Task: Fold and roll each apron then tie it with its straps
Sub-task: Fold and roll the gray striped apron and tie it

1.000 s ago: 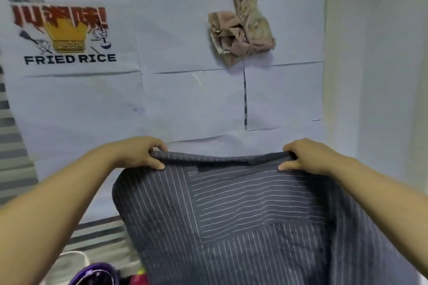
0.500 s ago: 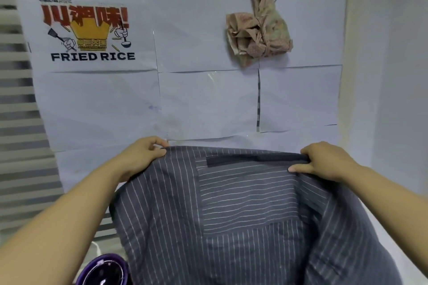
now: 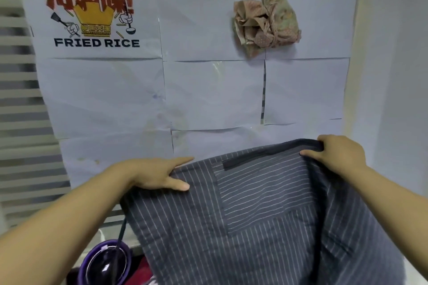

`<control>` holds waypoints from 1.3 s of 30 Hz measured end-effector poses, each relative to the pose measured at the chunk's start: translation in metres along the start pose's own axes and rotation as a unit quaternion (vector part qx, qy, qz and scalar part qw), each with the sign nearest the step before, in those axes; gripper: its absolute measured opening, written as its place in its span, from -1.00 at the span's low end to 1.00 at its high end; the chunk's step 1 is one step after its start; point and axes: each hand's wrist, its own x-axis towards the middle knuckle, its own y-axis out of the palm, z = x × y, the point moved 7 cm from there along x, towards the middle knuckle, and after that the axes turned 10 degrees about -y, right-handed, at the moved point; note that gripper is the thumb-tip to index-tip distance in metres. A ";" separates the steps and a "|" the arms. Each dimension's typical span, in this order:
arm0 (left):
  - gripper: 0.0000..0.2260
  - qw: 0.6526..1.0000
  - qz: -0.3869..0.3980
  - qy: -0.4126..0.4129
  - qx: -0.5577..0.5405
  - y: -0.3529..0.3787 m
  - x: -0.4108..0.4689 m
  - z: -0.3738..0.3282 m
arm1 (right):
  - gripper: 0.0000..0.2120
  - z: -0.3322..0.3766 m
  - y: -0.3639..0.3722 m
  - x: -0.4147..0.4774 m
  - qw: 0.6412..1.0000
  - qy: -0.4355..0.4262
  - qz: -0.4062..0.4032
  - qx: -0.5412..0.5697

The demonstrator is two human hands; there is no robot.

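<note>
The striped apron (image 3: 254,227) hangs in the air before the wall (image 3: 393,76). The left hand (image 3: 157,176) pinches its top edge with straight fingers, and the right hand (image 3: 338,157) grips it. Folding seems to be starting; next, both corners should be brought together evenly.

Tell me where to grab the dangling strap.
Probably pinch the strap high, just below the apron's left edge, coming from the left. It hangs thin and nearly straight down, with open space on its left and cloth on its right. Lower down it crosses a purple bowl.
</note>
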 end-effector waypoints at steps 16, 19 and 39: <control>-0.81 0.958 -0.069 -0.122 -0.250 -0.013 0.008 0.099 | -0.70 0.057 -0.024 -0.003 0.963 -0.181 -0.190 -0.060; -0.79 0.844 -0.108 -0.064 -0.522 -0.012 0.007 0.098 | -0.75 0.042 -0.017 -0.001 0.973 -0.126 -0.187 -0.050; -0.39 0.988 -0.150 0.023 -0.043 -0.001 -0.005 0.051 | -0.68 0.010 0.023 -0.005 0.994 0.057 -0.057 -0.068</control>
